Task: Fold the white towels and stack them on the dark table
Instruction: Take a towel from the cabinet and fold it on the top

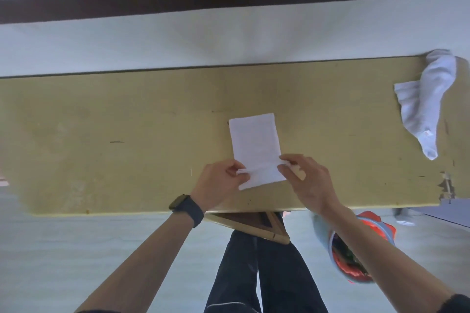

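A white towel (pixel 255 140), folded into a narrow strip, lies flat on the yellowish table (pixel 127 140), long side running away from me. My left hand (pixel 218 183) pinches its near left edge and my right hand (pixel 305 178) pinches its near right edge; the near end is slightly raised with a crease across it. A second white towel (pixel 427 101) lies crumpled at the table's far right corner.
The table's near edge runs just below my wrists, with chipped damage at its right corner (pixel 446 185). A wooden stool (pixel 256 223) sits under the edge by my legs. A colourful bag (pixel 353 251) stands on the pale floor at right. A white wall with a dark band rises behind.
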`<state>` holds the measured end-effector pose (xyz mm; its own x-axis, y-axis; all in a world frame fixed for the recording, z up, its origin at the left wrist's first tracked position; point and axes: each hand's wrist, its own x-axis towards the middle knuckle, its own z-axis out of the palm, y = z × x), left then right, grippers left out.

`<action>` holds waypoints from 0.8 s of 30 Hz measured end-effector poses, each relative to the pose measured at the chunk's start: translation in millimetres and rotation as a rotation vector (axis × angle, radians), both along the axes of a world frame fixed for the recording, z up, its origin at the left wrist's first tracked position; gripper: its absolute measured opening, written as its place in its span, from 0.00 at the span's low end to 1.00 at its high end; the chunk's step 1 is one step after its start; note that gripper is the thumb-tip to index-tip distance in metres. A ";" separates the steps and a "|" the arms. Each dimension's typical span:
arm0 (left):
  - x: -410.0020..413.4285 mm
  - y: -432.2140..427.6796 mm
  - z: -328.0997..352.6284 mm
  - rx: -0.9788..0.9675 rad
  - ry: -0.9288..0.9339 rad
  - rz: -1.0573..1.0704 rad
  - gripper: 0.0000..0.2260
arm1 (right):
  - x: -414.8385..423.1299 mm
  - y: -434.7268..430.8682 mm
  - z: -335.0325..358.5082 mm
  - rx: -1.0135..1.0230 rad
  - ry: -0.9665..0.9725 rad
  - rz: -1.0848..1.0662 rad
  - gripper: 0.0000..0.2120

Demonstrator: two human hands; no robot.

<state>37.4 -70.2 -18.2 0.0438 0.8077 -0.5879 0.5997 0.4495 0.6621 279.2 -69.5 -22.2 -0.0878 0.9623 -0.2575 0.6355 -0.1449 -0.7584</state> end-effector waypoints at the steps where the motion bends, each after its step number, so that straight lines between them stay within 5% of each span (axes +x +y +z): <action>1: -1.3 14.8 1.3 -0.012 -0.032 0.054 0.10 | -5.2 14.8 4.5 -0.071 0.046 -0.064 0.08; 5: -4.9 61.6 -5.1 -0.083 -0.149 0.241 0.07 | -23.6 64.0 5.4 -0.220 0.198 -0.239 0.08; 13: 1.0 90.8 -26.8 -0.030 -0.093 0.432 0.09 | -41.6 106.7 -21.0 -0.304 0.127 -0.323 0.09; 24: 9.7 101.4 -27.8 0.004 0.003 0.456 0.07 | -53.0 119.2 -23.4 -0.281 0.077 -0.369 0.04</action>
